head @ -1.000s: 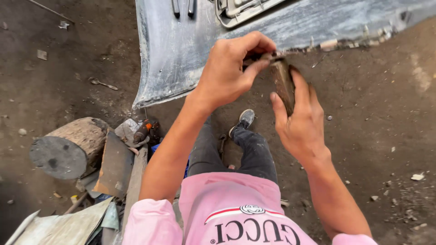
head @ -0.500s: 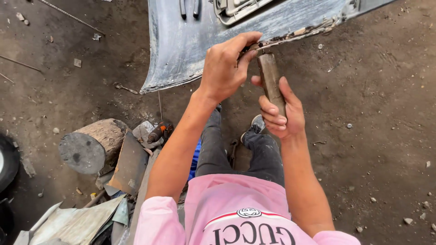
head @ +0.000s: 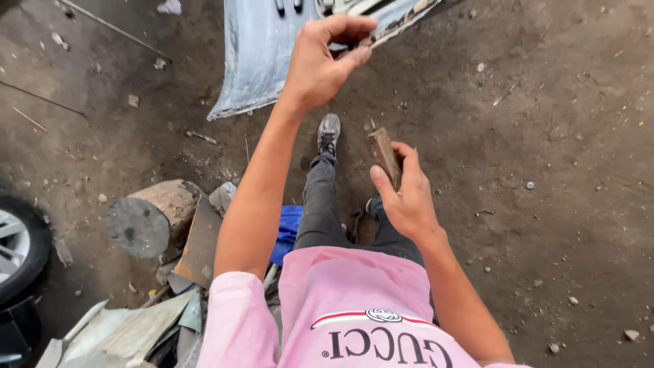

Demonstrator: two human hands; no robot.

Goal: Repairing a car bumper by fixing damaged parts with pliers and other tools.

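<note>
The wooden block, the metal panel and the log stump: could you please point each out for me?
wooden block [head: 383, 155], head view, on its upper face above the right hand's fingers.
metal panel [head: 262, 54], head view, on its bare blue-grey face.
log stump [head: 139, 228], head view, on its cut end.

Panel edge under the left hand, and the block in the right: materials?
Panel: looks like painted sheet metal, pale blue-grey, thin bent edge, dusty. Block in the right hand: brown, flat-faced, possibly wood or rusted steel; cannot tell. Left hand pinches the panel's rim.
</note>
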